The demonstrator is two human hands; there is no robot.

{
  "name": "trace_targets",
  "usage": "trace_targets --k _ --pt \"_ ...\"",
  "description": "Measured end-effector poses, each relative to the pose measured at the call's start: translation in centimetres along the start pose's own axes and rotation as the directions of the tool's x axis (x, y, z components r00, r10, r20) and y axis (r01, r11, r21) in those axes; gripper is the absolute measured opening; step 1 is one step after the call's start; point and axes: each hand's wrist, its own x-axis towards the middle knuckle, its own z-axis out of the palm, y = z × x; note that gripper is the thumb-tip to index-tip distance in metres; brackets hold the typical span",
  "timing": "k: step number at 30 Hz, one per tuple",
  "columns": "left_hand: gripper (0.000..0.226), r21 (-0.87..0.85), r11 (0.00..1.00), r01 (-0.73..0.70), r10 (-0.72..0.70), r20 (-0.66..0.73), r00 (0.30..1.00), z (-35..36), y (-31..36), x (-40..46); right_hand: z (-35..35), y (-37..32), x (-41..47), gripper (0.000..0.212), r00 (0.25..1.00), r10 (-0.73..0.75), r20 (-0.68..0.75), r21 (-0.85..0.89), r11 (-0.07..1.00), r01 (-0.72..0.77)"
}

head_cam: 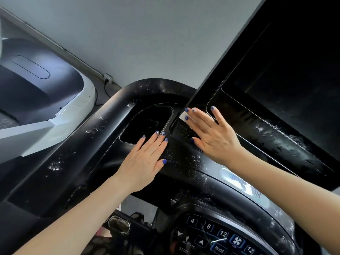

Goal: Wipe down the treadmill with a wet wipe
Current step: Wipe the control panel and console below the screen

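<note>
Our right hand (211, 134) presses the white wipe (182, 115) flat, fingers spread, where the glossy black treadmill (103, 129) console meets its screen (276, 74). Our left hand (145, 161) lies open beside the rounded, shallow tray (147, 124), speckled with white flecks.

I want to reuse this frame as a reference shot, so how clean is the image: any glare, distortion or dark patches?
Head view: wide-angle bending curves the console; glare washes out the logo badge; the screen is near-black with little detail; both hands, left hand and right hand, look fairly sharp, the keypad readable.
</note>
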Motion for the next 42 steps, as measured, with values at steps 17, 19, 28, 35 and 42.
trace_targets --k 17,19,28,35,42 --pt "0.061 -0.007 1.0 0.004 -0.004 -0.018 1.0 0.3 -0.4 -1.1 -1.2 -2.1 1.0 0.071 0.984 -0.141 0.11 0.338 0.936 0.097" --pt "0.061 0.001 1.0 0.017 -0.017 -0.014 1.0 0.4 -0.4 -1.0 -1.2 -1.3 1.3 0.074 0.995 -0.026 0.093 0.252 0.968 0.002" --pt "0.059 0.035 0.999 0.023 -0.022 -0.031 0.999 0.4 0.0 -1.1 0.2 -3.8 -1.9 0.076 0.972 -0.162 0.172 0.586 0.809 0.031" --pt "0.059 -0.012 0.996 0.084 -0.085 -0.042 0.996 0.6 2.9 -1.5 1.2 -1.6 -1.0 0.075 0.993 -0.067 0.098 0.32 0.947 0.032" --pt "0.062 -0.007 0.975 0.221 -0.221 -0.053 0.974 1.1 5.5 -1.7 3.8 -0.8 -3.3 0.084 0.972 -0.232 -0.024 0.475 0.853 0.215"
